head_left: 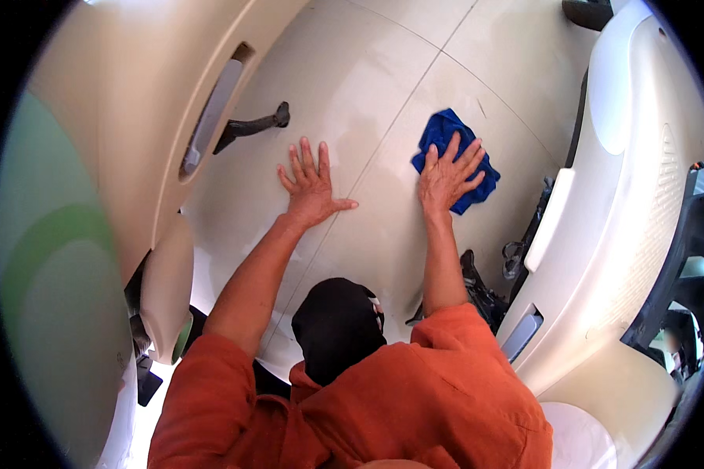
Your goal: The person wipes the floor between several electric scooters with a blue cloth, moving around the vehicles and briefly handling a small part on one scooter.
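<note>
Right grip (444, 181) lies splayed, unclenched, atop blue cloth (443, 125), whose long axis slants far-left to near-right; left grip (311, 197), spread, released, sits farther, left of cloth.

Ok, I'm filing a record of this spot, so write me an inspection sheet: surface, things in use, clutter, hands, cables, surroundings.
Surface: pale tiled floor with dark joint lines.
Things in use: blue cloth, crumpled on the floor.
Clutter: black parts low by the right-side panel; too unclear to name.
Hands: left hand spread on the tile; right hand spread on the cloth.
Cables: nothing seen for certain.
Surroundings: beige left-side panel with a grey handle; beige right-side panel; dark foot-like support jutting out beside the left-side panel.
</note>
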The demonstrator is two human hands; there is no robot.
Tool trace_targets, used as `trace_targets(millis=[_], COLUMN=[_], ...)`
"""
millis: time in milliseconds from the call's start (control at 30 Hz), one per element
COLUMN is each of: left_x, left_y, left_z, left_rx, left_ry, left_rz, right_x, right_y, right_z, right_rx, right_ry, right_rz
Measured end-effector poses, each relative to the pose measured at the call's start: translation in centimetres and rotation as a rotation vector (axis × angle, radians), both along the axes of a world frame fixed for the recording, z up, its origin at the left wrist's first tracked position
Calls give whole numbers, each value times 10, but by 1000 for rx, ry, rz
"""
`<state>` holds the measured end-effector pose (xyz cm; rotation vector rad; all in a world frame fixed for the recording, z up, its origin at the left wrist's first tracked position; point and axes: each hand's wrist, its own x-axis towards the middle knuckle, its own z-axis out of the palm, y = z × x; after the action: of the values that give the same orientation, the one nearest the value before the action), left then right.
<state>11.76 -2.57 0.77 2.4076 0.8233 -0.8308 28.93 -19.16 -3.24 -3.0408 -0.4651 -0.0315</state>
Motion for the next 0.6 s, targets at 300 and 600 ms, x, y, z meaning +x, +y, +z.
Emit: trace_targets(millis=[300,600], left_x=[-7,-5], left_y=[0,1], left_z=[-10,-11], left_rx=[27,53], left_ry=[-33,-106], left_rz=[-6,-9], right_x=[141,76], right_y=[40,46], right_z=[-10,-15], right_rx=[157,159], right_ry=[-146,-153], right_rz=[13,144])
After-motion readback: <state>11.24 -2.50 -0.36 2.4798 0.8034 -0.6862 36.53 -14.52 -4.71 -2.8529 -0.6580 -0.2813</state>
